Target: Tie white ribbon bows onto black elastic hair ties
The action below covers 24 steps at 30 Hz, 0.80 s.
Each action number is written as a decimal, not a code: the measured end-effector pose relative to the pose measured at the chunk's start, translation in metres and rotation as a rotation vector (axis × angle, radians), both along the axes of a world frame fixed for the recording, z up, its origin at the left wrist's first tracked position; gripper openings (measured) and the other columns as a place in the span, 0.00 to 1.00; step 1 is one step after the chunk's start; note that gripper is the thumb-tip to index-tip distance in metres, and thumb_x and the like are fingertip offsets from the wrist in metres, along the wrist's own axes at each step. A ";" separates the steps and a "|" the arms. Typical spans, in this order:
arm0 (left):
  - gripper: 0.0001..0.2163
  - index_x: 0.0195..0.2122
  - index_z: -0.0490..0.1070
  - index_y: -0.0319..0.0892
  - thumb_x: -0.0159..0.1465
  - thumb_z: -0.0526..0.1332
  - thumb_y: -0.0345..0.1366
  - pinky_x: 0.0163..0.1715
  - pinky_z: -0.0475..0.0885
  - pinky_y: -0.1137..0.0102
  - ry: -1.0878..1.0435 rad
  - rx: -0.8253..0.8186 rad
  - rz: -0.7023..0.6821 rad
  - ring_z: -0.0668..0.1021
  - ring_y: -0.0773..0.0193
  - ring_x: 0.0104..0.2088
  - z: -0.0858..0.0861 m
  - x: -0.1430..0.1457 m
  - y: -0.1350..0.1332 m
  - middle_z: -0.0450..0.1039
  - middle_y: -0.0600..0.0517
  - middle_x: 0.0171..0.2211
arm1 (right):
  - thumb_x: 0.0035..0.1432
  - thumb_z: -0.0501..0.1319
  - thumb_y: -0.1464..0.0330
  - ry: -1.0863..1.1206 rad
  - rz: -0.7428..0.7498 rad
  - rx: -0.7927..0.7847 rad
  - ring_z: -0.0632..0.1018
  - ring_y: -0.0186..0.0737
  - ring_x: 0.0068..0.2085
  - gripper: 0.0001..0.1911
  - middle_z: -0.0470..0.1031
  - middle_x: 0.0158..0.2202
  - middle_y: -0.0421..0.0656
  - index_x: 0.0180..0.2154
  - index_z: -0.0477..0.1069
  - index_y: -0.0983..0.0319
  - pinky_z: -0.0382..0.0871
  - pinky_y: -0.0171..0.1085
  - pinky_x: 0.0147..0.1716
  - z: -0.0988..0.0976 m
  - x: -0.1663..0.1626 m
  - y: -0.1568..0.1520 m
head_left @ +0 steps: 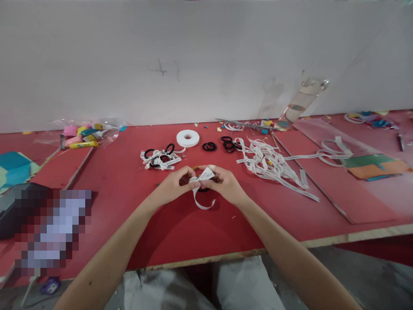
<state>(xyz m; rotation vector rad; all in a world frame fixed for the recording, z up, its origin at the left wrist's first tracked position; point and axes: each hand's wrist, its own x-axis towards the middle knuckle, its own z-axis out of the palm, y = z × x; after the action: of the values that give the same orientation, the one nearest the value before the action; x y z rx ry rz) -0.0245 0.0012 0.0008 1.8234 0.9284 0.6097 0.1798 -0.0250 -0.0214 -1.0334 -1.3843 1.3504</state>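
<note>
Your left hand [174, 184] is pinching the ribbon [206, 175] between thumb and fingers, and your right hand [227, 184] is gripping it just beside, so both are standing nearly closed with the fingertips close together. The ribbon is sitting between your hands over the middle of the table [180, 241], its printed ends crossing and one tail curling down toward you. A black band [204, 190] is showing just below your fingertips, mostly hidden by them. Beyond your left hand, a pile [171, 163] of white strips and black bands is lying near the white roll [187, 143]. Loose bands [209, 147] are resting beyond your hands, and a tangle [263, 161] of printed strips is spreading to your right. Farther back, a bottle [295, 112] is leaning toward the wall [206, 64].
</note>
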 end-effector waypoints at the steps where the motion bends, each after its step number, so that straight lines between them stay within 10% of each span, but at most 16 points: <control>1: 0.14 0.36 0.65 0.41 0.63 0.62 0.47 0.32 0.64 0.72 -0.004 0.017 0.013 0.69 0.67 0.32 -0.001 0.000 0.000 0.66 0.55 0.31 | 0.51 0.69 0.64 0.013 0.020 0.002 0.80 0.36 0.36 0.25 0.78 0.37 0.41 0.52 0.72 0.62 0.76 0.36 0.42 0.001 0.001 -0.001; 9: 0.12 0.34 0.64 0.41 0.63 0.61 0.45 0.38 0.68 0.71 -0.093 0.003 0.049 0.72 0.65 0.37 0.005 0.000 0.001 0.67 0.54 0.34 | 0.57 0.64 0.63 0.021 0.031 -0.004 0.79 0.37 0.39 0.27 0.80 0.41 0.43 0.59 0.68 0.59 0.74 0.34 0.36 -0.001 0.005 -0.003; 24: 0.13 0.40 0.65 0.42 0.60 0.66 0.42 0.36 0.70 0.72 -0.211 -0.044 0.108 0.75 0.66 0.35 0.002 0.006 -0.004 0.70 0.54 0.36 | 0.51 0.69 0.58 0.039 -0.168 0.126 0.79 0.39 0.38 0.16 0.79 0.37 0.43 0.39 0.76 0.60 0.76 0.38 0.41 -0.005 0.003 -0.001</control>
<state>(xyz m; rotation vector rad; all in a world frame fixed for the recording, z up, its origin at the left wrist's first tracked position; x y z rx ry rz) -0.0185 -0.0031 0.0033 1.6422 0.8934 0.8259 0.1827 -0.0260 -0.0266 -1.0102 -1.3065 1.1406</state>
